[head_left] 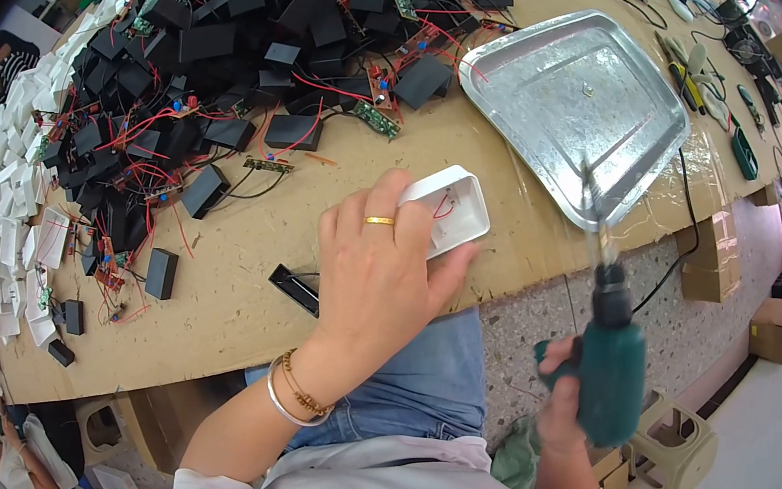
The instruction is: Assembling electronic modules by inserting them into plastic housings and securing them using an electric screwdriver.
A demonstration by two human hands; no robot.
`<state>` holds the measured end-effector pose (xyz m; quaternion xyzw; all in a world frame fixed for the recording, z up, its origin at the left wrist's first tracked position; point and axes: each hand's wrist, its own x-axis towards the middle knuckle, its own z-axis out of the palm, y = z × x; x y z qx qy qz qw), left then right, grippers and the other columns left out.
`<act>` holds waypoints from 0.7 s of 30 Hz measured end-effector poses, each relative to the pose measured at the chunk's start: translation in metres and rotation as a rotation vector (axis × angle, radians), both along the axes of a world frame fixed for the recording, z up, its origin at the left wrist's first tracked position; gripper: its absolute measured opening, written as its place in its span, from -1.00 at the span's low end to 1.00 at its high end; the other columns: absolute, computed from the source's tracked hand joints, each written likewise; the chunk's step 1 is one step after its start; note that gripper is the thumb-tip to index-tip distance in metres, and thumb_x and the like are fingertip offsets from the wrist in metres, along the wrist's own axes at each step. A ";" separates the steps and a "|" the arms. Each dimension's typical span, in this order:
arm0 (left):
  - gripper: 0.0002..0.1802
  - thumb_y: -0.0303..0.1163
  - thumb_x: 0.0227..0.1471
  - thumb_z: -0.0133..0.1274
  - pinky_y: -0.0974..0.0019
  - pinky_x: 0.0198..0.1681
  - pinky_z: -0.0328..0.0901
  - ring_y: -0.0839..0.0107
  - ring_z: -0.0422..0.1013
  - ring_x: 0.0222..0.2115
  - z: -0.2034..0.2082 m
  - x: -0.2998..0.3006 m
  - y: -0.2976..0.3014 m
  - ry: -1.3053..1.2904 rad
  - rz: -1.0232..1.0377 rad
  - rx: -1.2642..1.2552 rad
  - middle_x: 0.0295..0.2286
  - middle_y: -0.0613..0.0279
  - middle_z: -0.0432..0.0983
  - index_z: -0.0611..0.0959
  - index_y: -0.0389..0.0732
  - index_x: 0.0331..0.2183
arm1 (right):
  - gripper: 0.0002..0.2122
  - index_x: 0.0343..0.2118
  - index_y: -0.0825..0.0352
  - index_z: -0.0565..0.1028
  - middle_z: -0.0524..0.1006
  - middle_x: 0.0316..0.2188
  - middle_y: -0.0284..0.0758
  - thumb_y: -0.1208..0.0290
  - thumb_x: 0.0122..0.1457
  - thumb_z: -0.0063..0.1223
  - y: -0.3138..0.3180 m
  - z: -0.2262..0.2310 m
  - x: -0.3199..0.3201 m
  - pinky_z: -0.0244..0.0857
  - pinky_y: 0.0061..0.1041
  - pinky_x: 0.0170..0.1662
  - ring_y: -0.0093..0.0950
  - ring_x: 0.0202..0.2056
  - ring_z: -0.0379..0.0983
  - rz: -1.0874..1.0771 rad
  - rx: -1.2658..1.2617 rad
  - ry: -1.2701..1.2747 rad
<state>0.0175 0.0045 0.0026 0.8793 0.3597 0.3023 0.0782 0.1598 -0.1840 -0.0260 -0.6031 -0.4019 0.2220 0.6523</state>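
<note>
My left hand (375, 252) is closed round a small white plastic housing (465, 210) resting near the table's front edge. A thin red wire shows inside the housing. In my right hand (562, 402) is a green electric screwdriver (612, 374) with a black chuck, its bit pointing up and away over the metal tray. The driver is blurred by motion and stands apart from the housing. Beside my left wrist lies an open black case (295, 289), partly hidden by the hand.
A heap of black boxes (209, 40) with circuit boards and red wires covers the table's far left. White housings (9, 198) pile along the left edge. A metal tray (536, 84) sits at the back right, with pliers (686, 84) beyond. A black cable (690, 208) hangs off the table edge.
</note>
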 end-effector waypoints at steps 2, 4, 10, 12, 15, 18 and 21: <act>-0.54 -0.21 -0.19 0.28 0.05 -0.14 0.17 0.07 0.33 -0.21 0.006 -0.002 -0.003 0.026 0.008 -0.001 -0.09 -0.03 0.35 0.42 -0.24 -0.34 | -0.71 -0.14 0.41 0.39 0.51 -0.31 -0.27 0.42 0.11 0.14 0.008 0.001 0.020 0.35 -0.53 -0.26 -0.54 -0.35 0.45 -0.232 -0.177 -0.272; -0.51 -0.22 -0.20 0.29 0.05 -0.13 0.17 0.07 0.34 -0.20 0.006 -0.006 -0.003 0.036 0.009 -0.004 -0.09 -0.04 0.35 0.41 -0.23 -0.29 | -0.71 -0.11 0.35 0.42 0.49 -0.40 -0.37 0.37 0.13 0.13 0.048 0.034 0.030 0.28 -0.59 -0.30 -0.62 -0.40 0.37 -0.356 -0.172 -0.549; -0.30 -0.27 -0.23 0.31 0.08 -0.09 0.17 0.09 0.36 -0.20 0.012 -0.013 -0.001 0.076 -0.024 -0.050 -0.10 -0.01 0.36 0.37 -0.26 -0.05 | -0.61 -0.09 0.32 0.40 0.52 -0.30 -0.14 0.44 -0.02 0.22 0.105 0.065 0.083 0.34 -0.35 -0.19 -0.25 -0.26 0.50 -0.367 -0.441 -0.853; -0.25 -0.27 -0.23 0.31 0.11 -0.09 0.19 0.10 0.36 -0.20 0.016 -0.014 0.000 0.127 -0.023 -0.066 -0.11 0.00 0.38 0.37 -0.27 0.00 | -0.56 -0.10 0.33 0.40 0.52 -0.24 -0.09 0.42 -0.08 0.25 0.123 0.063 0.095 0.31 -0.24 -0.12 -0.08 -0.17 0.46 -0.305 -0.605 -1.005; -0.21 -0.28 -0.23 0.30 0.15 -0.18 0.29 0.10 0.39 -0.25 0.013 -0.019 0.004 0.178 -0.017 -0.041 -0.15 -0.01 0.40 0.35 -0.28 0.05 | -0.54 -0.09 0.30 0.41 0.51 -0.19 -0.14 0.38 -0.10 0.28 0.139 0.060 0.095 0.26 -0.24 -0.06 -0.10 -0.15 0.43 -0.271 -0.679 -1.027; -0.23 -0.29 -0.23 0.30 0.15 -0.26 0.37 0.07 0.41 -0.27 0.019 -0.027 0.008 0.027 -0.018 -0.078 -0.19 -0.04 0.41 0.36 -0.30 0.03 | -0.57 -0.09 0.29 0.43 0.49 -0.17 -0.18 0.41 -0.08 0.25 0.138 0.058 0.087 0.20 -0.28 0.03 -0.15 -0.13 0.40 -0.250 -0.679 -1.062; -0.20 -0.32 -0.25 0.31 0.13 -0.14 0.34 0.04 0.40 -0.16 0.028 -0.037 0.014 -0.094 0.024 -0.207 -0.13 -0.01 0.41 0.35 -0.29 0.04 | -0.62 -0.10 0.28 0.45 0.49 -0.18 -0.21 0.51 -0.05 0.20 0.127 0.059 0.074 0.17 -0.27 0.06 -0.18 -0.07 0.36 -0.352 -0.409 -1.191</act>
